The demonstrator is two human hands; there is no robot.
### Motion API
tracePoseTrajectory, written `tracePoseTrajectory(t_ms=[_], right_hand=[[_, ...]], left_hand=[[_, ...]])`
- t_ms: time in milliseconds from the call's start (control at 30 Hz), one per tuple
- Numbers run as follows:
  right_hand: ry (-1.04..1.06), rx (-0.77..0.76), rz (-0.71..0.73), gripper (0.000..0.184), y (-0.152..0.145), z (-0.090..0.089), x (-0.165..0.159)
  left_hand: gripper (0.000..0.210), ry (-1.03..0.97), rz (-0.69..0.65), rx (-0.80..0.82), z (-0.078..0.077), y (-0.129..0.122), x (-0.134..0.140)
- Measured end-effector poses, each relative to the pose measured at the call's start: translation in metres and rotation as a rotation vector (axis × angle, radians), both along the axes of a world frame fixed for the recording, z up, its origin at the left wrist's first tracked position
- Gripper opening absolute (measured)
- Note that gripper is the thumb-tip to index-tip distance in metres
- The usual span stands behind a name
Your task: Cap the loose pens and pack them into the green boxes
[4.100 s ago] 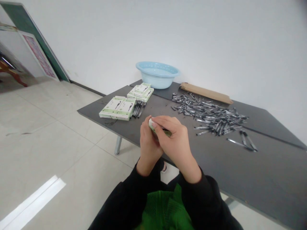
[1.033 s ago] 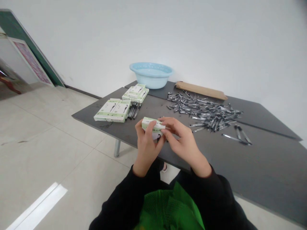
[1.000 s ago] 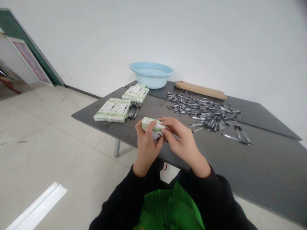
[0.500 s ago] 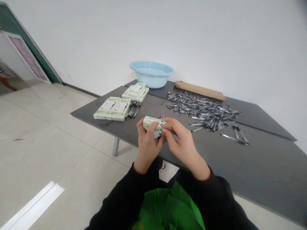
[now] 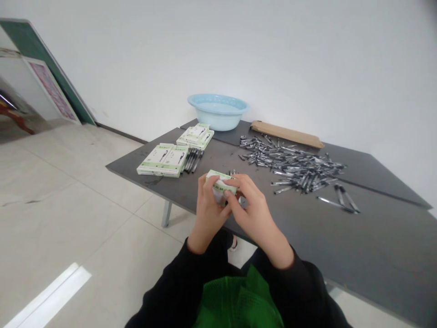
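Observation:
A small green-and-white pen box [image 5: 221, 177] is held upright in both hands above the table's front edge. My left hand [image 5: 209, 212] wraps around its left side. My right hand [image 5: 251, 205] grips the right side, with fingers and thumb at the end facing me, where a pale flap or opening shows; the fingers hide part of it. A few black-capped pens [image 5: 193, 161] lie in a row behind my left hand, beside flat pen boxes [image 5: 162, 160]. A big loose heap of pens [image 5: 293, 164] spreads to the right of my hands.
Another stack of pen boxes [image 5: 195, 135] sits farther back. Behind it stands a light blue basin [image 5: 218, 114] near the wall. A long brown cardboard piece [image 5: 287, 133] lies behind the heap. Several single pens [image 5: 341, 200] rest apart at the right of the dark table [image 5: 358, 246].
The box has tilted so its end turns more toward me, and my fingers have shifted on that end. The view has tipped slightly, so the table sits a little lower.

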State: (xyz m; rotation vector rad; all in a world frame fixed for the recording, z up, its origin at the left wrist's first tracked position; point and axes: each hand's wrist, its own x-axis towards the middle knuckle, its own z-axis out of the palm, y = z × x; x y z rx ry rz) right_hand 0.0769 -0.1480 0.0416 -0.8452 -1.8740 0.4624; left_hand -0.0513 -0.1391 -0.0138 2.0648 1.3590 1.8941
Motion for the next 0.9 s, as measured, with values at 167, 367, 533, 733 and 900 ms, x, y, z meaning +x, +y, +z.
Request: tracePoseTrajectory(t_ms=[167, 367, 533, 733, 900], right_hand=[[0.1, -0.116, -0.008, 0.013, 0.004, -0.002, -0.002], [0.138, -0.279, 0.041, 0.037, 0.01, -0.002, 0.0], [0.13, -0.285, 0.059, 0.029, 0.012, 0.0, -0.001], [0.146, -0.28, 0.008, 0.023, 0.01, 0.0, -0.004], [0.181, -0.264, -0.037, 0.023, 0.01, -0.005, -0.01]], left_hand=[[0.063, -0.201, -0.249, -0.242, 0.007, -0.003, -0.018], [0.057, -0.621, -0.58, -0.46, 0.017, -0.001, -0.028], [0.045, -0.708, -0.496, -0.513, 0.024, 0.004, -0.025], [0.037, -0.705, -0.448, -0.495, 0.028, 0.002, -0.02], [0.034, -0.702, -0.422, -0.472, 0.024, 0.006, -0.02]])
